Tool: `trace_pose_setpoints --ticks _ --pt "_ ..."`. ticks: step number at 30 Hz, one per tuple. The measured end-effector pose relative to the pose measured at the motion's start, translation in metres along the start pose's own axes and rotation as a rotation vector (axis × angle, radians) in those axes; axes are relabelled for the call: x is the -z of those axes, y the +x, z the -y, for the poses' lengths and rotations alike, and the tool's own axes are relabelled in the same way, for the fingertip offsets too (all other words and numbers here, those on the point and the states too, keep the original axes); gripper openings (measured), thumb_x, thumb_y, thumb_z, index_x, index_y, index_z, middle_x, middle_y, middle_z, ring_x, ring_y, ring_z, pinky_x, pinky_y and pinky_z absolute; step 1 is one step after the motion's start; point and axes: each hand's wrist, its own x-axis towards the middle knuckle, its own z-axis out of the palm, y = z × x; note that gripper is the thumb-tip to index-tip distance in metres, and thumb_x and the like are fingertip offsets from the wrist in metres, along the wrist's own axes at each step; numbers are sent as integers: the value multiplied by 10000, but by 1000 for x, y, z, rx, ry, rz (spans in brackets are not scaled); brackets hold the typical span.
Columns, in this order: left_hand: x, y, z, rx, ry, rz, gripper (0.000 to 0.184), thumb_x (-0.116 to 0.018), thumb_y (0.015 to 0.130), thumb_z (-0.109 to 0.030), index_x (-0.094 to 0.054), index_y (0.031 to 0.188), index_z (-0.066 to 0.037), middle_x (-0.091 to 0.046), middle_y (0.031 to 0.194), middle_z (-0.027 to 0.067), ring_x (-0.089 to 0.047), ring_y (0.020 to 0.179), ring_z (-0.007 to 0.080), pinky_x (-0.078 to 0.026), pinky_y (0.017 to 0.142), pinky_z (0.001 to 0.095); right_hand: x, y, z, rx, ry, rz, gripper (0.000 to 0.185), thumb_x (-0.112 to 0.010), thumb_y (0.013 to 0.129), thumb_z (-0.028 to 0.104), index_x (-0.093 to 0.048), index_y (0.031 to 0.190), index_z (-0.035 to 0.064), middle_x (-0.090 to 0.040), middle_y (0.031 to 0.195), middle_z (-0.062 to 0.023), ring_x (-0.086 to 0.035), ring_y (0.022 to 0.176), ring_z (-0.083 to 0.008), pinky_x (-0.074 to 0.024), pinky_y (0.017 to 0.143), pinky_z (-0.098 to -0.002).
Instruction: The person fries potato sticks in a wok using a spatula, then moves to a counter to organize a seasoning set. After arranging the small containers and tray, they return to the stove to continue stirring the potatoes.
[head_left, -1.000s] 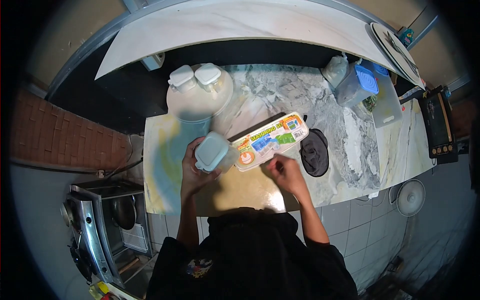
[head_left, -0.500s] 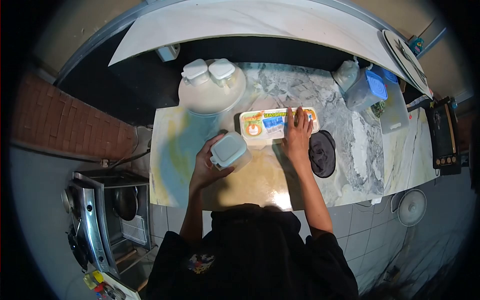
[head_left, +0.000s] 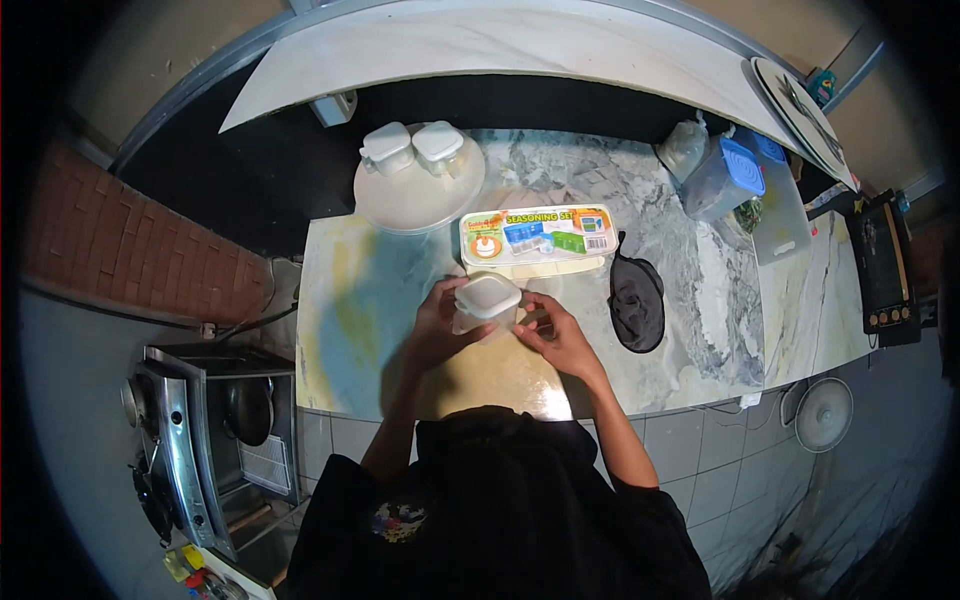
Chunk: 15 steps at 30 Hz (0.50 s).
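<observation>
A small clear seasoning jar point(head_left: 488, 296) with a pale lid is held above the counter, close in front of me. My left hand point(head_left: 437, 318) grips its left side, the thumb along the near wall. On the right side, my right hand point(head_left: 556, 335) has its curled fingertips against the jar. Just beyond it lies the seasoning set box point(head_left: 540, 240), with a printed label on top; neither hand touches it. To the right of the box is a dark cloth-like item point(head_left: 637, 303).
Two similar lidded jars point(head_left: 387, 150) stand on a round pale board point(head_left: 420, 205) at the back left. Blue-lidded containers point(head_left: 728, 180) and a plastic bag point(head_left: 684, 150) sit at the back right. A shelf point(head_left: 480, 40) overhangs the rear; a stove point(head_left: 180, 430) stands lower left.
My right hand has left the box and come to the jar's right side. The jar has moved slightly right and turned in my left hand. The box label is now uncovered.
</observation>
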Motion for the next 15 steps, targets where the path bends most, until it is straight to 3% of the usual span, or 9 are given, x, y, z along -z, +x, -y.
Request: trace_pose_setpoints --ticks 1,2,4,6,10,12,13,15 --pt "-6 -1 4 -100 136 -33 710 -848 700 -52 -393 1243 -1 -567 1197 134 -595 1094 198 -526 890 320 -3 2 -6 1 2 -8 490 -721 840 133 -520 1262 -11 -575 998 -135 -596 791 -181 -507 719 -306" --pt "-11 -3 8 -100 136 -24 710 -848 700 -52 -393 1243 -1 -567 1197 134 -595 1094 198 -526 890 320 -7 4 -12 -7 46 -16 530 -726 837 142 -499 1292 -9 -571 1021 -140 -597 798 -192 -508 725 -310" --pt "-24 -5 2 -69 150 -202 650 -871 680 -85 -393 1113 -8 -586 1146 183 -622 1054 211 -545 862 332 -14 8 -19 -19 94 -35 571 -731 833 151 -478 1321 -6 -568 1043 -144 -597 805 -203 -509 731 -315" --pt "-27 -1 6 -74 240 -227 658 -872 678 -86 -381 1107 0 -595 1111 192 -635 1025 214 -552 840 333 -19 14 -20 156 -13 -135 534 -729 815 123 -504 1278 -19 -565 1023 -165 -594 801 -234 -509 720 -347" --pt "-35 8 -1 -59 444 -411 656 -890 658 -118 -394 1065 19 -615 1029 208 -663 941 232 -570 775 341 -7 24 -14 170 -165 -326 461 -686 789 56 -526 1212 -33 -546 1023 -194 -579 817 -307 -493 733 -391" --pt "-34 14 0 -95 518 -439 663 -905 635 -142 -410 1045 22 -612 1025 209 -662 932 243 -571 763 347 7 28 -11 379 -465 -592 412 -636 755 11 -538 1153 -34 -524 1026 -217 -547 889 -374 -468 771 -421" --pt "-32 16 3 -127 592 -466 671 -919 612 -166 -426 1026 25 -610 1022 210 -662 924 255 -573 751 352 13 32 -6 386 -497 -656 420 -627 739 22 -536 1146 -29 -512 1086 -219 -508 977 -408 -430 851 -449" --pt "-30 23 10 -138 547 -487 680 -929 590 -183 -440 1015 25 -608 1016 208 -658 916 259 -573 747 354 32 42 10 429 -707 -637 584 -667 720 56 -505 1282 59 -465 1262 -209 -431 1183 -407 -360 968 -516"
